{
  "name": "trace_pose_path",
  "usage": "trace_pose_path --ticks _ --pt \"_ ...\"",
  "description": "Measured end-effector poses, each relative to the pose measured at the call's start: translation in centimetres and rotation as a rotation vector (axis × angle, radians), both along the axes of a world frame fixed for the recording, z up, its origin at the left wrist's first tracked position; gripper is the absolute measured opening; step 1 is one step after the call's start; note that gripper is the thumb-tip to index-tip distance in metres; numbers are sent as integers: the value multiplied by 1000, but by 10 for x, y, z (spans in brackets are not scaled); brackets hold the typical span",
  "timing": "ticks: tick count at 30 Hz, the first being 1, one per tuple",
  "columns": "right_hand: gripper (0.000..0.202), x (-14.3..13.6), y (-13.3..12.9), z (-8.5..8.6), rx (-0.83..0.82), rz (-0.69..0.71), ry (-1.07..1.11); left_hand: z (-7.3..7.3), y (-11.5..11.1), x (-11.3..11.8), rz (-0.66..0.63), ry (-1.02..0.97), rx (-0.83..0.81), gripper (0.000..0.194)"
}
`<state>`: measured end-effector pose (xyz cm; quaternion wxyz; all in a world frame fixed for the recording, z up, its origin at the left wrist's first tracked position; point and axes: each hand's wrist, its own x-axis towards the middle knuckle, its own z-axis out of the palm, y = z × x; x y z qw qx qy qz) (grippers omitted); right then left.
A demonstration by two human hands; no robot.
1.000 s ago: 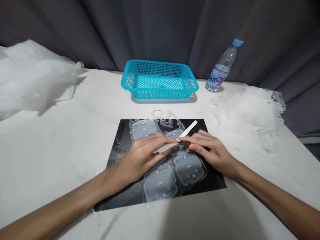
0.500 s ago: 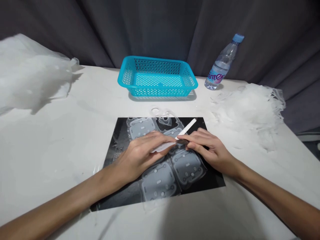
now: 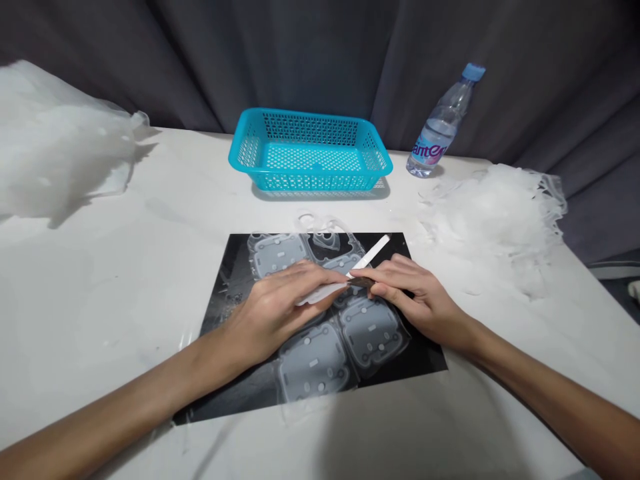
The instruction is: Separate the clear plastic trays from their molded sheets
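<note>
My left hand (image 3: 280, 293) is closed on a translucent white, thin-edged silicone-like piece (image 3: 323, 293), pinched between thumb and fingers. My right hand (image 3: 415, 293) grips a small dark, flat pointed tool (image 3: 361, 282); its tip meets the edge of the piece near my left fingertips. Most of that tool is hidden in the fingers. Beneath both hands, a sheet of clear moulded pieces (image 3: 375, 327), several joined by thin flash, rests on a black mat (image 3: 220, 387). A white stick-like tool (image 3: 370, 255) lies slantwise just beyond my fingers.
A blue perforated basket (image 3: 310, 181) stands at the back. Right of it is a water bottle (image 3: 440, 127). A heap of translucent scraps (image 3: 495, 213) lies at the right, and a cloudy plastic bag (image 3: 60, 147) fills the left. A dark curtain (image 3: 320, 53) hangs behind the table.
The whole view has shifted slightly, so everything sits a little further left. Both hands keep their hold, and the pieces stay in place on the mat.
</note>
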<state>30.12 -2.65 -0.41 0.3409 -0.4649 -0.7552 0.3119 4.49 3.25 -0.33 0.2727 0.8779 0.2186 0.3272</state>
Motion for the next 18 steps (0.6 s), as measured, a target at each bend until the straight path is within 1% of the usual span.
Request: trace_pose_path --ticks 5,11,18 --pt "34 0 1 1 17 12 -26 0 1 0 13 7 29 18" --pt "36 1 1 2 29 35 -48 -2 1 -2 -35 -9 17 19" --pt "37 2 0 0 41 21 -79 -1 1 1 -1 -14 34 18"
